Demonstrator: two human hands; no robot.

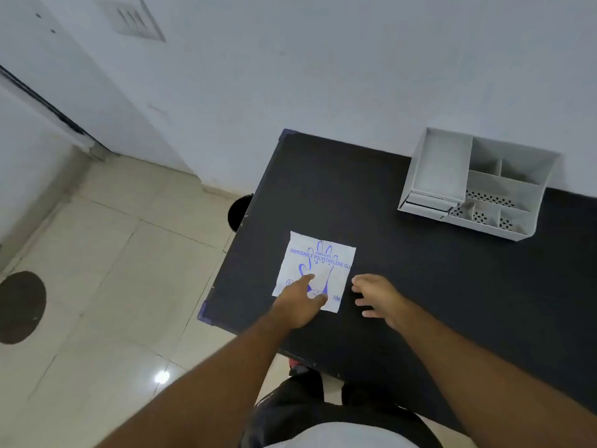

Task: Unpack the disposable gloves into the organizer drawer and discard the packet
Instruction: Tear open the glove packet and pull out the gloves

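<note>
Both bare forearms reach up from the bottom of the frame toward its centre. The left hand (298,303) sits just left of centre, palm down, index finger stretched forward and thumb spread to the right. The right hand (378,297) lies beside it, slightly right of centre, palm down, fingers loosely spread and pointing left, gripping nothing.
</note>
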